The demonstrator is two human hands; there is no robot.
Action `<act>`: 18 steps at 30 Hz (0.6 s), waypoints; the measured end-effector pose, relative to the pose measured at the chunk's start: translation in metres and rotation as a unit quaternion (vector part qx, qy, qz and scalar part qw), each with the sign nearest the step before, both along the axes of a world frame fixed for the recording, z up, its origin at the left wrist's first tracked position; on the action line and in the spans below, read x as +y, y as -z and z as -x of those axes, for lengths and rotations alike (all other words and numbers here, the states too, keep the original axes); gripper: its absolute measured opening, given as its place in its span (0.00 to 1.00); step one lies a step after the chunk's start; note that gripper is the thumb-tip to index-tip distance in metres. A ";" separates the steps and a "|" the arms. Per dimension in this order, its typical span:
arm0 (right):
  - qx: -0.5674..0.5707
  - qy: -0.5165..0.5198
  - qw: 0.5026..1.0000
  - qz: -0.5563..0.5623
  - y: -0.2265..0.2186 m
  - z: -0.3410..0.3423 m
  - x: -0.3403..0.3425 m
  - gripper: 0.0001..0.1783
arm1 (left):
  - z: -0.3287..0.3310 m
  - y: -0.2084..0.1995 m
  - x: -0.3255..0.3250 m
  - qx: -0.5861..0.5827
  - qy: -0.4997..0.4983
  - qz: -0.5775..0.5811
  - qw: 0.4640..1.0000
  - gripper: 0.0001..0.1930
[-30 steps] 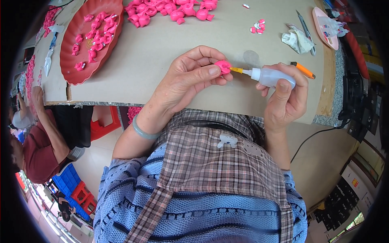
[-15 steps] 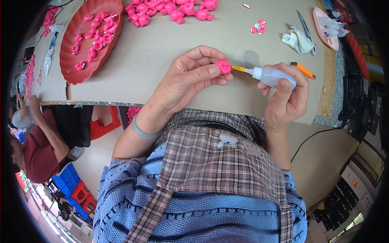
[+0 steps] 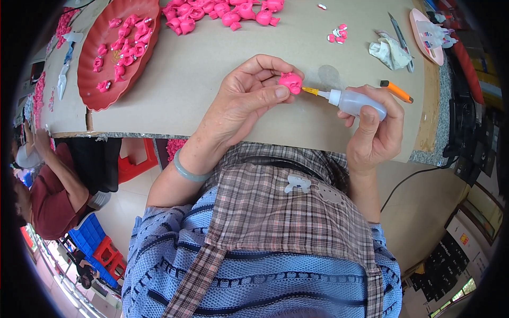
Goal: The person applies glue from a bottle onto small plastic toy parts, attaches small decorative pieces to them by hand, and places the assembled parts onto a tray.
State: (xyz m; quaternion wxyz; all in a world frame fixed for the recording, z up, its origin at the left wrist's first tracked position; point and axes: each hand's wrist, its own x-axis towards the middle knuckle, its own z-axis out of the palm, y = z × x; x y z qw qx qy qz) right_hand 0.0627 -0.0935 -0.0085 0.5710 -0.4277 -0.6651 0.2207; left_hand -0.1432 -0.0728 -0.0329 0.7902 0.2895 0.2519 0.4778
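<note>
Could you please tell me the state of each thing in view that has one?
Left hand: pinching pink figurine
Pink figurine: held
Right hand: gripping squeeze bottle
Squeeze bottle: held, nozzle toward figurine
Scalloped red tray: holding pink pieces
Pink dish: holding translucent bottles
White cloth or tissue: crumpled
Orange pen-like item: lying flat
</note>
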 end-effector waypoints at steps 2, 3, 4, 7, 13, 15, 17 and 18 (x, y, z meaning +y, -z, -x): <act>0.003 0.001 1.000 0.005 0.000 0.001 0.000 0.13 | 0.000 0.000 0.000 0.002 0.002 -0.001 1.000 0.15; 0.017 0.000 1.000 0.016 0.001 0.001 0.000 0.13 | 0.000 0.001 0.000 0.001 0.004 0.001 1.000 0.16; 0.030 0.000 0.999 0.027 0.001 0.001 0.000 0.13 | 0.000 0.002 0.000 -0.001 0.006 0.003 1.000 0.16; 0.037 0.001 0.999 0.019 0.002 0.000 0.000 0.12 | -0.001 0.001 0.000 -0.001 0.005 0.004 1.000 0.16; 0.037 -0.010 0.999 0.018 0.001 0.003 0.001 0.12 | 0.000 0.002 0.000 -0.003 0.004 -0.001 1.000 0.16; 0.028 -0.010 0.999 0.020 -0.001 0.002 0.001 0.12 | 0.000 0.002 0.000 -0.003 0.006 -0.002 1.000 0.16; 0.019 -0.011 1.000 0.022 -0.002 0.003 0.001 0.13 | 0.000 0.002 0.000 -0.002 0.007 -0.002 1.000 0.16; 0.017 -0.008 1.000 0.023 -0.003 0.003 0.001 0.13 | 0.000 0.001 0.000 0.001 0.006 -0.002 1.000 0.16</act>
